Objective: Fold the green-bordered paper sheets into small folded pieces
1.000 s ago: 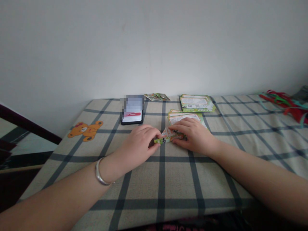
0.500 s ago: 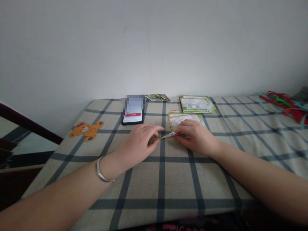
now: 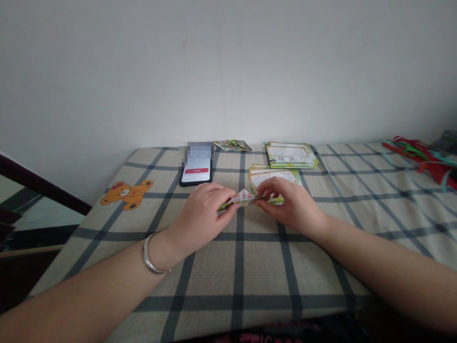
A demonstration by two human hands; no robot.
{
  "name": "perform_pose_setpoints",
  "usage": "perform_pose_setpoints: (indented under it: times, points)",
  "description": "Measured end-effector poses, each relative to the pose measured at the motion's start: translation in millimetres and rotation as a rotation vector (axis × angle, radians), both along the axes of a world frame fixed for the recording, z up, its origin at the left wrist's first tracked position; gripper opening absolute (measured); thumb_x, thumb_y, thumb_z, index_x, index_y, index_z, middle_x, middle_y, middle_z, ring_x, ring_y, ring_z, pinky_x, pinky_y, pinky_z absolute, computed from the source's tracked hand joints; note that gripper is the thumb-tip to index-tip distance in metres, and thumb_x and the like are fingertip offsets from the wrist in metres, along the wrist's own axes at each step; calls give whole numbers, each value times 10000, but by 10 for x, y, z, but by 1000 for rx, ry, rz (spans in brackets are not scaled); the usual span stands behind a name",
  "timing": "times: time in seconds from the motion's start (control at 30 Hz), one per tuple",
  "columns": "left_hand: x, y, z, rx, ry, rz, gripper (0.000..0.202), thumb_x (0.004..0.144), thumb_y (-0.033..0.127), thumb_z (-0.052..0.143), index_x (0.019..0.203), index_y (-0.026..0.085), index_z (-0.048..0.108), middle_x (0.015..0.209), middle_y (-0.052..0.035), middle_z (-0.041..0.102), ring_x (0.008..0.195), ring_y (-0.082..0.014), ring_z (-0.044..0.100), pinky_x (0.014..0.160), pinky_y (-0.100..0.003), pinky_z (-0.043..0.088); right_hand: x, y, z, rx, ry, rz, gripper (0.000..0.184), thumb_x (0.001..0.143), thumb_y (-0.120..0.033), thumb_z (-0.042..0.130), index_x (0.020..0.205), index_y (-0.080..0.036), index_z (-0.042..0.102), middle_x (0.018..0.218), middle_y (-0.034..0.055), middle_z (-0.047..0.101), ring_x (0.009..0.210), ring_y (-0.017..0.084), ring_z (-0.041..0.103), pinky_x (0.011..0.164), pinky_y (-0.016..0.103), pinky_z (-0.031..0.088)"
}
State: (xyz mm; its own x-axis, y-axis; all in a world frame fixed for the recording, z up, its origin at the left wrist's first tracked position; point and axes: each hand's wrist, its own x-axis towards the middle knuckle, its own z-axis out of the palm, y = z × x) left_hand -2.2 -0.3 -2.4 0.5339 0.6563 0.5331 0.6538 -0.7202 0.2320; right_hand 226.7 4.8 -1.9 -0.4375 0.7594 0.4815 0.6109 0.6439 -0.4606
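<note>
Between my hands is a folded piece of printed paper (image 3: 244, 195), green at its edges, with a pale peak standing up in the middle. My left hand (image 3: 205, 209), a silver bangle on its wrist, pinches the paper's left end between thumb and fingers. At the other end, my right hand (image 3: 289, 200) grips it with thumb and fingertips. Just behind my right hand lies a stack of printed green-and-white sheets (image 3: 273, 177), partly covered by that hand.
A second stack of printed sheets (image 3: 289, 155) lies farther back. By the wall is a folded paper piece (image 3: 233, 145), with a phone (image 3: 196, 166) left of it. A bear picture (image 3: 126, 194) is at left on the checked cloth (image 3: 214, 271); red and green items (image 3: 424, 159) lie far right.
My left fingers have closed on the left end of the folded paper. The paper now shows a raised, pale peak between my hands, and my right fingers have shifted slightly.
</note>
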Motion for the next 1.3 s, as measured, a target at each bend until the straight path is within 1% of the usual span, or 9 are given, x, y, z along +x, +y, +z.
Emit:
perform_pose_setpoints:
  times: [0.1, 0.2, 0.33, 0.43, 0.57, 0.7, 0.87, 1.03, 1.3]
  points:
    - [5, 3, 5, -24, -18, 23, 53, 868, 193, 549, 911, 175, 574, 868, -36, 649, 852, -195, 590, 772, -346, 462, 17, 21, -9, -60, 24, -68, 154, 808, -256, 657, 922, -203, 567, 814, 4, 663, 708, 134, 623, 642, 264, 464]
    - [14, -6, 16, -56, -17, 35, 65, 858, 187, 545, 920, 174, 559, 845, -31, 638, 807, -187, 586, 744, -337, 460, 29, 31, -5, -60, 13, -52, 100, 827, -263, 641, 868, -199, 576, 764, -2, 650, 670, 125, 606, 607, 250, 446]
    - [12, -34, 22, -85, -25, -8, 110, 847, 170, 536, 955, 190, 527, 849, -12, 625, 798, -169, 587, 735, -315, 457, 28, 30, 5, -8, -7, 28, 67, 847, -243, 623, 840, -195, 578, 740, -9, 622, 662, 114, 574, 595, 233, 426]
    - [2, -49, 7, -100, -30, -61, 163, 868, 226, 566, 1025, 207, 523, 918, -17, 649, 843, -175, 601, 747, -315, 464, 17, 31, 10, 42, -31, 82, 46, 856, -225, 612, 840, -196, 580, 759, -2, 623, 700, 123, 572, 626, 239, 429]
    - [-1, -35, -20, -98, -8, -75, 109, 909, 248, 560, 1013, 214, 563, 988, -11, 681, 885, -176, 618, 793, -329, 464, -2, 30, 23, 145, -82, 119, 33, 864, -217, 607, 841, -199, 592, 797, 17, 654, 775, 155, 573, 698, 274, 436]
    - [5, -22, -13, 19, 46, -93, 77, 905, 207, 564, 979, 202, 581, 1039, -11, 682, 921, -176, 625, 803, -328, 460, -17, 12, 47, 199, -90, 140, 40, 868, -220, 611, 838, -196, 602, 800, 22, 668, 785, 167, 557, 710, 285, 433]
    - [18, -53, -3, 200, 116, -102, 94, 900, 181, 557, 992, 200, 562, 999, -19, 683, 871, -184, 623, 767, -333, 454, -37, -3, 74, 263, -80, 184, 49, 878, -234, 609, 838, -206, 612, 777, 14, 678, 771, 167, 549, 736, 303, 433]
    - [13, -56, -32, 128, 56, -83, 196, 870, 232, 624, 1024, 185, 512, 982, -26, 678, 862, -194, 628, 772, -336, 467, -43, -6, 70, 315, -63, 185, 48, 877, -232, 613, 836, -210, 612, 761, 14, 681, 777, 174, 568, 759, 324, 438]
    - [32, -67, -11, -67, -92, -48, 70, 883, 189, 580, 925, 196, 524, 806, 26, 646, 723, -139, 622, 646, -258, 457, -24, 33, 29, 386, 5, 196, 97, 846, -194, 647, 822, -208, 554, 781, 9, 684, 770, 166, 611, 754, 331, 463]
